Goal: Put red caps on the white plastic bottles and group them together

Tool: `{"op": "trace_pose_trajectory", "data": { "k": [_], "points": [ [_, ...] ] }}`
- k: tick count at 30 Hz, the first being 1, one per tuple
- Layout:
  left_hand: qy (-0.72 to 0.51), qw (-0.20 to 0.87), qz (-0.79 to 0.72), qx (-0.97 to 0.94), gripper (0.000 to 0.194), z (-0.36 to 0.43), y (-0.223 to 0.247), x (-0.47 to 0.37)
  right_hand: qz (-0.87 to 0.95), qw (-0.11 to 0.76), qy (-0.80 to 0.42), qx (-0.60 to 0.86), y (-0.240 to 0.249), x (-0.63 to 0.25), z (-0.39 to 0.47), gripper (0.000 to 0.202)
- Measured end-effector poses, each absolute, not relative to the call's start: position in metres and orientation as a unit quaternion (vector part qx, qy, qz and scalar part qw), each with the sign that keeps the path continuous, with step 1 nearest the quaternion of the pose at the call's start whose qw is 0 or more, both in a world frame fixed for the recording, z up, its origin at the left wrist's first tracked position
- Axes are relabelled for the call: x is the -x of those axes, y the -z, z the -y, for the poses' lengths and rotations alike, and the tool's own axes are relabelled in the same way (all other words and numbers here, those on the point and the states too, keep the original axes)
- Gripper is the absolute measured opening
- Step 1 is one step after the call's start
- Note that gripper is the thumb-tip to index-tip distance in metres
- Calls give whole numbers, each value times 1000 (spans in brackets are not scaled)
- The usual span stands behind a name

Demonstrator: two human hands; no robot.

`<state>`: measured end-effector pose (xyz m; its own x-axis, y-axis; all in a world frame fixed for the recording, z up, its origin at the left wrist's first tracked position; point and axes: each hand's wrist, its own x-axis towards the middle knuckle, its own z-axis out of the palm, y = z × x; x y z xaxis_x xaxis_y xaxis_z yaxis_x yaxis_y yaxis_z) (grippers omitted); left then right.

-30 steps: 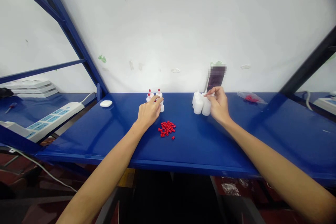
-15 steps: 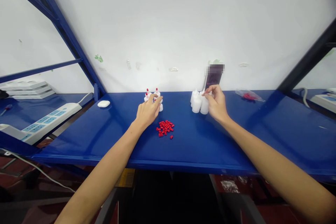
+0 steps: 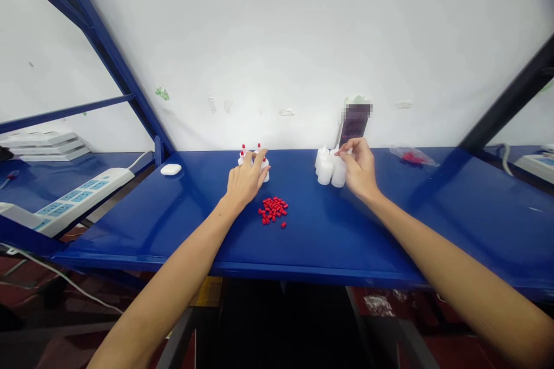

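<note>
My left hand (image 3: 246,179) is over a small group of white squeeze bottles with red tip caps (image 3: 265,170), at the back of the blue table. Its thumb and fingers are apart, with nothing seen held between them; the hand hides part of the group. My right hand (image 3: 360,170) is at a cluster of white squeeze bottles without red caps (image 3: 325,173), thumb and forefinger pinched at the top of one bottle. That hand covers some of the cluster. A loose pile of small red caps (image 3: 272,209) lies on the table between my arms, with one cap (image 3: 283,225) a little apart.
A dark phone-like slab (image 3: 355,124) leans on the wall behind the right bottles. A clear bag with red pieces (image 3: 413,155) lies at the right. The left side has a white oval case (image 3: 171,169) and a power strip (image 3: 84,199). Blue frame posts (image 3: 112,57) flank the table (image 3: 324,242).
My left thumb and fingers have spread and come off the red-capped bottle between them. My right hand stays at the uncapped bottles, nearly still.
</note>
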<state>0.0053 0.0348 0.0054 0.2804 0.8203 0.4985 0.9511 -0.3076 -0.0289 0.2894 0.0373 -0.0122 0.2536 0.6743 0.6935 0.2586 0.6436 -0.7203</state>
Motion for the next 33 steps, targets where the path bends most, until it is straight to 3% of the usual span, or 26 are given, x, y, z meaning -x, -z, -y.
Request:
{"op": "trace_pose_trajectory", "data": {
  "k": [33],
  "points": [
    [218, 125, 595, 764, 34, -38, 1, -4, 592, 680, -174, 397, 12, -293, -43, 12]
  ]
}}
